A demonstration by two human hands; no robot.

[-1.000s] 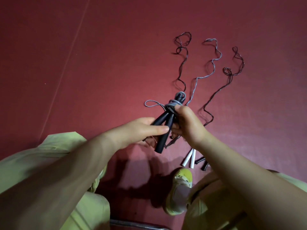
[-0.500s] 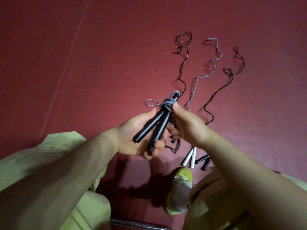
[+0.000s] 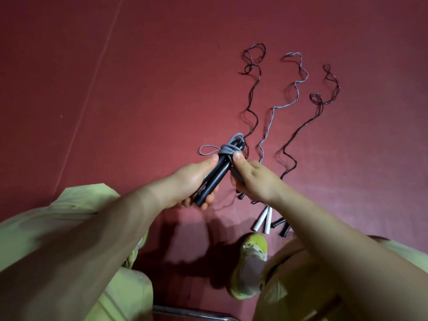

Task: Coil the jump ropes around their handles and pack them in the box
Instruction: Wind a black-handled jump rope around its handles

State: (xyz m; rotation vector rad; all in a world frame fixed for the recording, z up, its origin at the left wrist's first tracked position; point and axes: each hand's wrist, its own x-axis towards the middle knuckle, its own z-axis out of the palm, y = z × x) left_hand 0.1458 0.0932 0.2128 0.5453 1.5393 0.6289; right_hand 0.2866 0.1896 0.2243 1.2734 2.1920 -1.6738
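Hands meet above a dark red floor in the head view. The left hand curls its fingers round a pair of black handles, held side by side and slanting up to the right. A grey rope is wound several turns round the far ends of those handles, and a small loop of it sticks out to the left. The right hand has its thumb against the wound turns, and its fingers seem to pinch a strand just below them, though that part is poorly seen.

On the floor beyond and to the right lie three uncoiled jump ropes, stretched away from the person. The left one is a dark rope, the middle one a pale grey rope, the right one another dark cord. Near the right wrist lie two white handles side by side, with small black handles just right of them. A yellow-green shoe and trouser legs of the same colour fill the near edge.
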